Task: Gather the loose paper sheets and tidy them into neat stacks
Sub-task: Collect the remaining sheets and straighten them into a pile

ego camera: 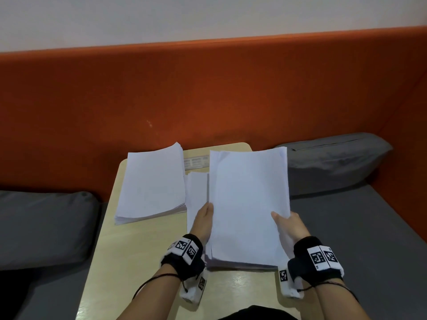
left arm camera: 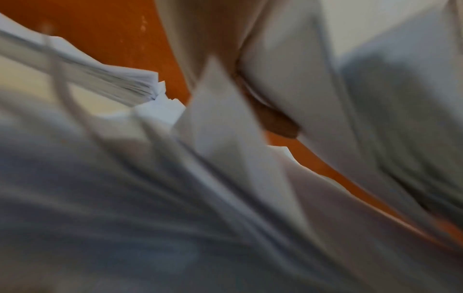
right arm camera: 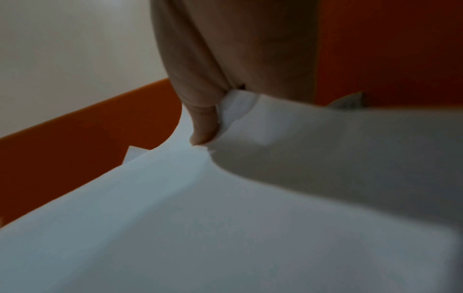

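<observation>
A thick bundle of white paper sheets [ego camera: 249,204] stands tilted up from the small beige table [ego camera: 129,250], its lower edge resting near the table's front. My left hand [ego camera: 204,221] grips its left edge and my right hand [ego camera: 287,225] grips its right edge, thumb on the top sheet. In the right wrist view the thumb [right arm camera: 203,126] presses into the bundle of sheets [right arm camera: 225,218]. The left wrist view is blurred, with fanned sheet edges [left arm camera: 225,178] close to the lens. A second paper stack [ego camera: 152,183] lies flat on the table's left. A few loose sheets [ego camera: 196,192] lie between the two.
An orange padded backrest [ego camera: 208,93] rises behind the table. Grey cushions lie at the left [ego camera: 46,227] and the back right [ego camera: 332,160], on a grey seat [ego camera: 369,239]. A small printed label [ego camera: 196,162] is on the table's far edge.
</observation>
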Available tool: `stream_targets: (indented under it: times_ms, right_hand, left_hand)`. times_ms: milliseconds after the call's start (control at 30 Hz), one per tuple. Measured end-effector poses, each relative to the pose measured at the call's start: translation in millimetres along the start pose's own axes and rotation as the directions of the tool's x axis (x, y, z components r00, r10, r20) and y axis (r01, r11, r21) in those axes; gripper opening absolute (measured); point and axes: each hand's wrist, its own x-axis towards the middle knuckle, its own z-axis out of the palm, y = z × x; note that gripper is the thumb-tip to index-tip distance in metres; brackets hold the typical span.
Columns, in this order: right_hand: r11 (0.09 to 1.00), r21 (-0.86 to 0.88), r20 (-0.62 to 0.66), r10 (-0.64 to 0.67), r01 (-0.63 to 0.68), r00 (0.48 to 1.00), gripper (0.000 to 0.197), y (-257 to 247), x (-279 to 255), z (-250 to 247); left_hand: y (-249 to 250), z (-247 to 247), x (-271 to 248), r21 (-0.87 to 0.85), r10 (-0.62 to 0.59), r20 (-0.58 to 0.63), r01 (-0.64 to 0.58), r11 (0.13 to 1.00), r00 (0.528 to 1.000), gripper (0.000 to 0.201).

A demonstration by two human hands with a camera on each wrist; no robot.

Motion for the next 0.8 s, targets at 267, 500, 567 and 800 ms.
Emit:
stream_targets:
  times_ms: [267,500,567,800]
  right_hand:
    - [0.995,-0.005,-0.064,-0.104,0.104,0.993,0.037,4,9,14]
    - [0.915,0.371,0.141,-0.223,0.157,0.965,0.038,-25,-2,9]
    - [0.916,0.336,0.117,-0.270,0.217,0.956,0.029,-31,-7,11]
    - [0.846,0.248,0.059,-0.499,0.472,0.865,0.015,-61,-29,26]
  left_hand:
    - [26,-4,-10,-0.127,0.226,0.119,-0.211,0.969,0.967,0.034]
    - [41,-20,-13,-0.268,0.341,-0.039,-0.339,0.902,0.939,0.017]
    - [44,-23,-16,-0.297,0.336,-0.111,-0.354,0.887,0.935,0.017]
    - [70,-29,-18,-0.295,0.377,-0.371,-0.493,0.818,0.849,0.029]
